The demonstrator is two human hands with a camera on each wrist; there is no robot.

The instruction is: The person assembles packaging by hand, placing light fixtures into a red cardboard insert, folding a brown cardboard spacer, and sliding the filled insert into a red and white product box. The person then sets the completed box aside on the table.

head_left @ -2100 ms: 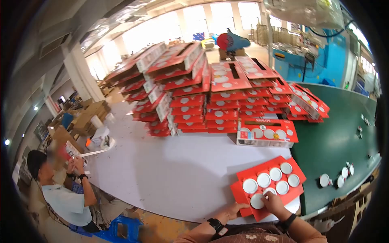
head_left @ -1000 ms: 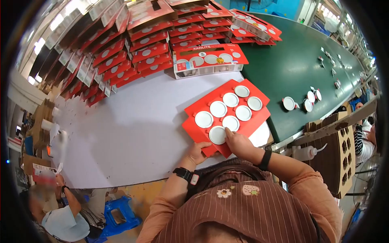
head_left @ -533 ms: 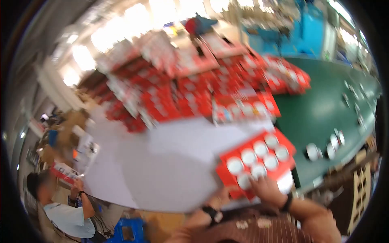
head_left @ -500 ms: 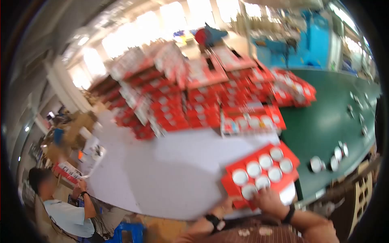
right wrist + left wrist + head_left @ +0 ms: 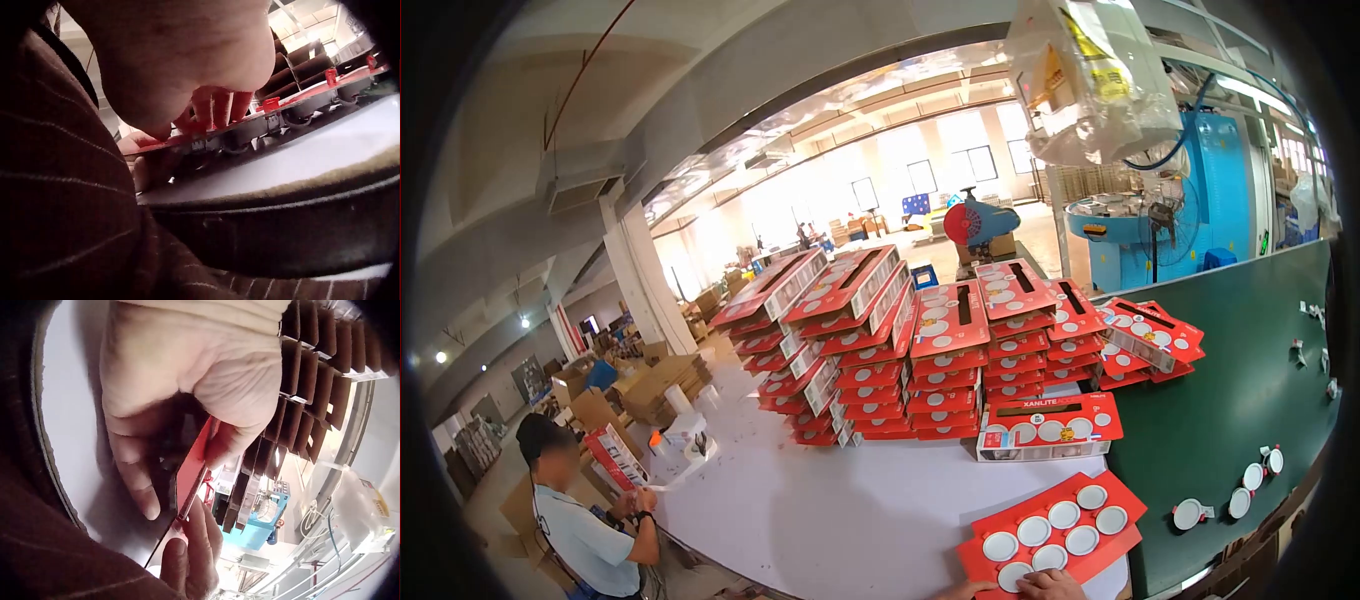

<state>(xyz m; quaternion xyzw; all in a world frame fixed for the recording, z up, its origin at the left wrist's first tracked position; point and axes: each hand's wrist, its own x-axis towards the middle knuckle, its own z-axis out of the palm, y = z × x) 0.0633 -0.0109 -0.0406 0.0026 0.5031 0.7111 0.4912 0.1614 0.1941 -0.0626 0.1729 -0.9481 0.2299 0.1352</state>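
While the left hand (image 5: 187, 375) grips the near edge of a red card (image 5: 1108, 552), its thumb on one face and its fingers on the other, the right hand (image 5: 1052, 584) lies with fingers extended on the card's upper face, beside the nearest of eight white discs (image 5: 1033, 531) set in two rows. Whether those fingers also pinch a disc, I cannot tell. The card is at the near right of the pale bench (image 5: 830, 520), close to the green surface (image 5: 1230, 400).

Four loose discs (image 5: 1187, 514) with small tabs lie on the green. Beyond the card, a red and white box (image 5: 1050, 432) marked XANLITE sits in front of tall stacks of similar boxes (image 5: 875, 370). Off to the left, a person in a pale shirt (image 5: 585, 530) works with both hands near a red and white package (image 5: 615, 458).
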